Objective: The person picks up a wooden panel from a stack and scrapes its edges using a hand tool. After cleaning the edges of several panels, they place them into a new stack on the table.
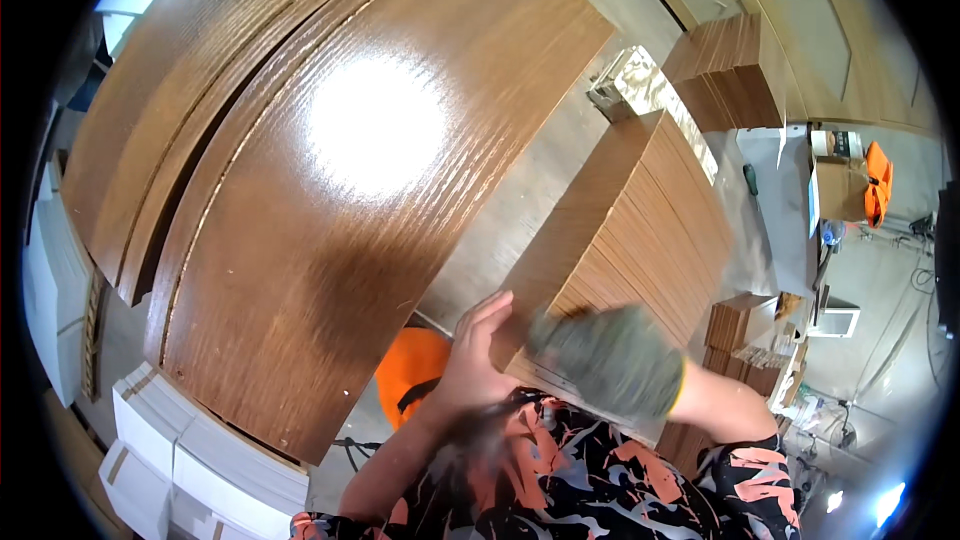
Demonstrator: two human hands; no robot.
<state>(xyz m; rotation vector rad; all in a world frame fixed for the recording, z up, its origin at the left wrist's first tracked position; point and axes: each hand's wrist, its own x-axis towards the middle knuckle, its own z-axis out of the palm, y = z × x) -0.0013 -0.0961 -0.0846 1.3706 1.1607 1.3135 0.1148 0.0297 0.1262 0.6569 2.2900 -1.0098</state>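
A row of brown wood-grain boards (645,220) stands packed together on edge in front of me, their narrow edges facing up. My left hand (478,355) is bare, its fingers stretched out along the outer face of the leftmost board near the row's close end. A grey-green knit work glove with a yellow cuff covers my right hand (615,358). That hand is smeared by motion over the near end of the row; its fingers and anything in them cannot be made out.
Large glossy brown panels (400,230) lie stacked to my left, above white blocks (235,475). An orange thing (408,372) sits beside my left forearm. Beyond the row stands another board stack (725,70); to the right are a screwdriver (751,180) and smaller board stacks (735,325).
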